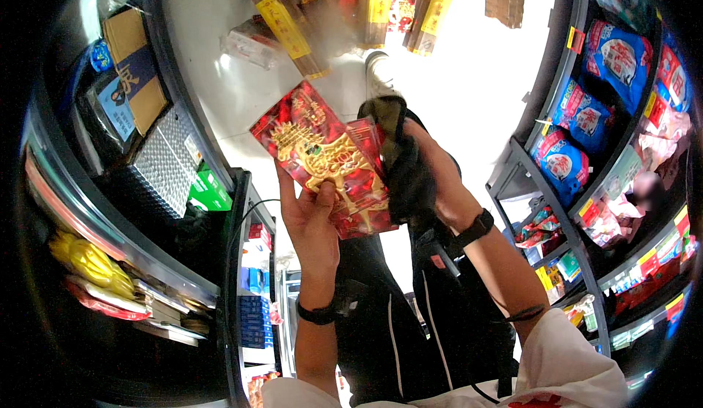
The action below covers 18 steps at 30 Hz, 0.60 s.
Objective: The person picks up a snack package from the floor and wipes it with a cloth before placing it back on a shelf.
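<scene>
My left hand (310, 216) grips a flat, glossy red packet (288, 120) by its lower left side, the thumb lying across its front. A raised gold ornament decorates the packet. Part of another red piece (363, 129) shows behind its upper right; whether it is a separate packet I cannot tell. A dark, crumpled cloth (403, 175) is in my right hand (434, 172), against the packet's right side. Blur and the cloth hide most of the right fingers. Both hands are above my dark trousers.
Long bundles of incense sticks (283, 21) with yellow labels lie on the pale floor ahead, near a clear plastic-wrapped box (252, 46). Left, a dark shelf (181, 78) bears a cardboard box (134, 67). Right, a shelf (560, 73) carries blue bags (618, 59). A white shoe (380, 73) shows ahead.
</scene>
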Motion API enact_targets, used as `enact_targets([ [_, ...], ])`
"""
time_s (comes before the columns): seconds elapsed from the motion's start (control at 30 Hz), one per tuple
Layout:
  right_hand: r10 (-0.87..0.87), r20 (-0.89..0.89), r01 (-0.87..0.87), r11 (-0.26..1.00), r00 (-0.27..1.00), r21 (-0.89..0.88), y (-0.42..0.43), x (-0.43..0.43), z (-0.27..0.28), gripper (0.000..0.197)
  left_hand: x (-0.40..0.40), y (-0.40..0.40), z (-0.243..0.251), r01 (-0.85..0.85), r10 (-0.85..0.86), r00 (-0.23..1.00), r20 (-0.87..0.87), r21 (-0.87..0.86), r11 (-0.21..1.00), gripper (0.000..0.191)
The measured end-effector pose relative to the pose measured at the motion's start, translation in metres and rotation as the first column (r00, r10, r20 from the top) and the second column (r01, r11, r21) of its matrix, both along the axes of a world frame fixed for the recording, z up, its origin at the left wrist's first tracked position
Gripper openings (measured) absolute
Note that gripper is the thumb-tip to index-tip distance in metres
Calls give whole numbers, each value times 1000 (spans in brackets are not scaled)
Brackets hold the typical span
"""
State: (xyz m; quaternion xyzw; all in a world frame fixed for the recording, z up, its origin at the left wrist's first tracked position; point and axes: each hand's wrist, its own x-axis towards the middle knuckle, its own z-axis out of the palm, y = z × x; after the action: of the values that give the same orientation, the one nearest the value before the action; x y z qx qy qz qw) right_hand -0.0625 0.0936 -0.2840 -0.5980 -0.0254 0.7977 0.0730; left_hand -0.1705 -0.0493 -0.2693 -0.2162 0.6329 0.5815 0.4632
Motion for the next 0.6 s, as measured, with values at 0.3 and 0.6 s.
enact_targets([
  [0.3,566,-172,-579,815,807,-37,10,52,-1,50,-4,13,17,-129,110,989,95,239,962,92],
  [0.6,363,-234,-331,929,902,165,28,1,157,48,-63,40,153,35,30,964,-263,240,970,95],
])
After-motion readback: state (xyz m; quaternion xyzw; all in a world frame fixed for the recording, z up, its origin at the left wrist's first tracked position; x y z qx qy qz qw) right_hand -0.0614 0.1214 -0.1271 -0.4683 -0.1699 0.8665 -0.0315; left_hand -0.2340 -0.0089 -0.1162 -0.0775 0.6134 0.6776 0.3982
